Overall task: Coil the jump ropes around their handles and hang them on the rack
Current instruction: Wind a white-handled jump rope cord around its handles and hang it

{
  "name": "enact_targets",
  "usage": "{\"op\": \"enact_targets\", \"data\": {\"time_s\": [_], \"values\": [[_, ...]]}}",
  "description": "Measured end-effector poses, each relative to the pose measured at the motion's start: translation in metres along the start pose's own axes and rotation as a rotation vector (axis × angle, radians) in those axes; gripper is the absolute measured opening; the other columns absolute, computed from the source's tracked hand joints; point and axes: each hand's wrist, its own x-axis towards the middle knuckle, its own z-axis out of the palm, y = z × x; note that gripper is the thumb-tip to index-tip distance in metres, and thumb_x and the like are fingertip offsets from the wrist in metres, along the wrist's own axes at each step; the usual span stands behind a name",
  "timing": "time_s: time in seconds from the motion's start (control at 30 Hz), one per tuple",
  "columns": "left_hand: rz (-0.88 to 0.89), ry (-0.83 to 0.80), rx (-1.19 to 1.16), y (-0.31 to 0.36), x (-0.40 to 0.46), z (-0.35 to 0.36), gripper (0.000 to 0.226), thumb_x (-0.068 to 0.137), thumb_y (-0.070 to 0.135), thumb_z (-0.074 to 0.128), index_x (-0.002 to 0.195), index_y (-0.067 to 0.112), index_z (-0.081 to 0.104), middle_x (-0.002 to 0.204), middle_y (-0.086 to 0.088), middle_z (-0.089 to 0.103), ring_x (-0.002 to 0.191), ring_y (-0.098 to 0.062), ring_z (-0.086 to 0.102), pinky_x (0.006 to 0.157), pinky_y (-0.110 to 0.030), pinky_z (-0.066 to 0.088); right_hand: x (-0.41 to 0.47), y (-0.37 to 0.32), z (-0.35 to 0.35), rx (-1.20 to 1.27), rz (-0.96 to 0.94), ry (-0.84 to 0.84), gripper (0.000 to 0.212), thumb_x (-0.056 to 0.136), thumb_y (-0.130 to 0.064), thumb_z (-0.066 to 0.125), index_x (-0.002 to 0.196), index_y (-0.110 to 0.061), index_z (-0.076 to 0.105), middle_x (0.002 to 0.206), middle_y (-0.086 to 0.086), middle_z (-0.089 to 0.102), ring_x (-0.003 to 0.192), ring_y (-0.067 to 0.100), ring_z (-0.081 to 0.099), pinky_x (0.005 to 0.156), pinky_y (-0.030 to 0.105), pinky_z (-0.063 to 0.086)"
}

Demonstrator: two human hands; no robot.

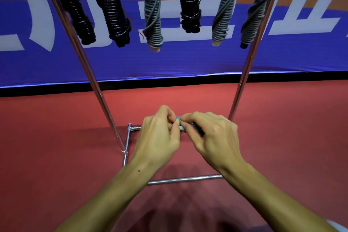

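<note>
While six coiled jump ropes hang in a row along the far top of the rack, both hands meet low in the middle, just in front of it. The left hand and the right hand are together, fingers curled and pinching a small bundle between them; only a dark ribbed piece and a pale tip show, so what exactly it is cannot be told. Of the hanging ropes, from left to right, the first black rope, the second black rope, a grey rope, a third black rope, and two more grey ropes all dangle well above the hands. The rack's slanted metal poles pass either side of the hands, the left pole near the left wrist, and its base bars lie on the red floor under the forearms. Beyond the rack stands a blue banner with white lettering. Open floor spreads left and right of the rack.
</note>
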Motion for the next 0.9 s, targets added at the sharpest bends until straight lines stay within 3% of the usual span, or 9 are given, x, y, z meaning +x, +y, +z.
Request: {"op": "enact_targets", "data": {"time_s": [0.17,0.27,0.4,0.57,0.7,0.83,0.9], "values": [[0.083,-0.039,-0.038,0.006,0.005,0.002,0.011,0.097,0.01,0.065,0.096,0.017,0.056,0.069,0.007,0.073,0.062,-0.009,0.07,0.063,-0.038,0.058,-0.001,-0.004,-0.003,0.008,0.156,0.075,0.002,0.095,-0.037,0.071,0.095,-0.036,0.07,0.082,-0.018,0.072,0.074,0.007,0.066,0.055,0.033,0.043],[0.143,-0.086,-0.023,0.005,0.007,0.003,0.009,0.095,0.013,0.063,0.101,0.017,0.058,0.074,0.007,0.072,0.066,-0.009,0.071,0.063,-0.039,0.059,-0.001,-0.002,-0.004,0.053,0.254,0.068,0.002,0.095,-0.039,0.071,0.096,-0.038,0.071,0.086,-0.023,0.071,0.08,0.002,0.065,0.058,0.031,0.044],[0.207,-0.118,0.052,0.0,0.011,0.003,0.009,0.098,0.026,0.055,0.105,0.021,0.057,0.086,0.005,0.075,0.08,-0.023,0.075,0.07,-0.044,0.06,-0.001,0.0,-0.004,0.123,0.333,0.053,0.005,0.094,-0.045,0.071,0.096,-0.04,0.071,0.108,-0.02,0.059,0.085,0.002,0.063,0.062,0.033,0.047],[0.202,-0.12,0.178,-0.003,0.012,0.005,0.006,0.101,0.018,0.056,0.103,0.022,0.052,0.086,0.0,0.072,0.078,-0.036,0.069,0.065,-0.05,0.055,-0.002,0.005,-0.003,0.218,0.332,-0.023,0.004,0.094,-0.038,0.072,0.097,-0.036,0.074,0.1,-0.016,0.062,0.088,0.002,0.061,0.067,0.026,0.044],[0.203,-0.074,0.284,-0.004,0.013,0.007,0.013,0.098,0.01,0.061,0.105,0.017,0.053,0.085,-0.006,0.07,0.076,-0.043,0.064,0.063,-0.05,0.052,-0.006,0.006,0.002,0.363,0.29,-0.033,0.021,0.092,-0.024,0.078,0.111,-0.031,0.08,0.099,-0.012,0.063,0.094,0.008,0.064,0.079,0.019,0.048],[0.203,-0.009,0.218,-0.006,0.012,0.01,0.013,0.097,0.024,0.062,0.103,0.016,0.053,0.084,-0.003,0.072,0.074,-0.036,0.069,0.064,-0.048,0.055,-0.008,0.0,0.003,0.437,0.299,0.025,0.037,0.091,-0.016,0.079,0.125,-0.029,0.075,0.093,-0.01,0.065,0.092,0.011,0.066,0.081,0.016,0.048],[0.202,0.011,0.137,-0.008,0.013,0.009,0.014,0.098,0.03,0.059,0.103,0.018,0.054,0.085,0.0,0.073,0.073,-0.03,0.072,0.065,-0.047,0.058,-0.005,0.0,0.003,0.445,0.296,0.072,0.04,0.09,-0.013,0.08,0.128,-0.025,0.071,0.094,-0.01,0.068,0.093,0.011,0.068,0.086,0.023,0.052]]}}
